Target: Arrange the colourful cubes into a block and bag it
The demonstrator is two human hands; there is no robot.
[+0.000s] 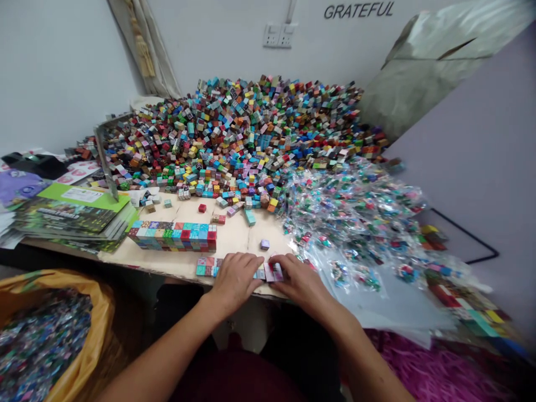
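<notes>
# Left hand (pixel 237 279) and right hand (pixel 299 276) close on a row of printed cubes (pixel 262 273)

The row lies along the near table edge, its long axis running 9 to 3 o'clock. Both hands rest palm down, fingers curved over it and pressing inward; any pinch is hidden. At 8 o'clock sits a yellow plastic sack (pixel 99 318). At 12 o'clock, one lilac cube (pixel 264 244) rests on the cardboard tabletop (pixel 228 245). A long stacked block of cubes (pixel 172 237) stands at 10 o'clock, glossy plastic bags of cubes (pixel 355 218) lie at 2 o'clock, and a vast heap of cubes (pixel 234 134) rises farthest.

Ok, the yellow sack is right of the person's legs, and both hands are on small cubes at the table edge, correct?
No: the head view shows the yellow sack left of the legs. The left hand and right hand are on small cubes at the table edge, as you said.
</notes>
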